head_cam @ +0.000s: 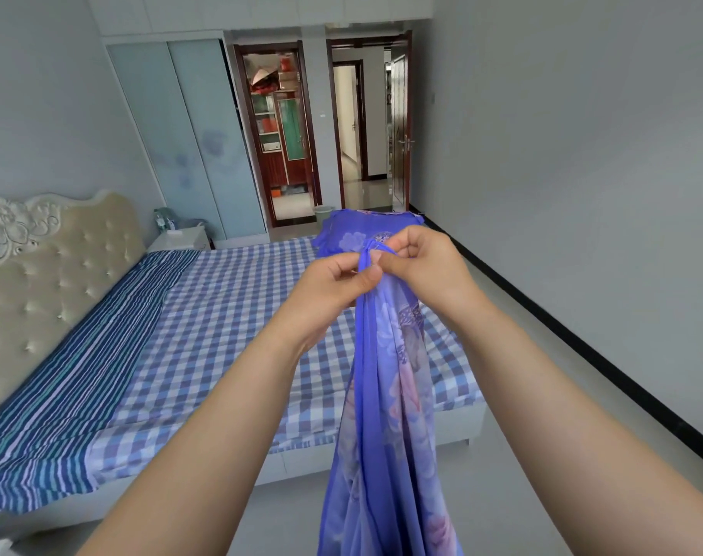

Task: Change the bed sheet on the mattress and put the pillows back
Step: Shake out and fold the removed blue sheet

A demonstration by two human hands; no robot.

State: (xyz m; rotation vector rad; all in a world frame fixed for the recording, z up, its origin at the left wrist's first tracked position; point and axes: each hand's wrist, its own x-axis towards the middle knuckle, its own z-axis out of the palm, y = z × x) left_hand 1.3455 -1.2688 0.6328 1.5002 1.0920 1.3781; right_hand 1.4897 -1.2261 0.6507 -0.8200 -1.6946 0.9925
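Note:
A purple floral bed sheet (386,415) hangs bunched from my hands down to the bottom of the view. My left hand (333,286) and my right hand (426,266) pinch its top edge side by side, held out in front of me above the foot of the bed. The mattress (221,315) is covered with a blue-and-white checked sheet, with a blue striped cloth (69,387) along the headboard side. Purple floral pillows (365,230) lie stacked at the far corner of the bed, partly hidden behind my hands.
A cream tufted headboard (49,266) stands at the left. A white nightstand (181,238) and a sliding-door wardrobe (189,138) are beyond the bed. A small bin (323,214) sits near two open doorways (365,122). Grey floor runs along the right wall.

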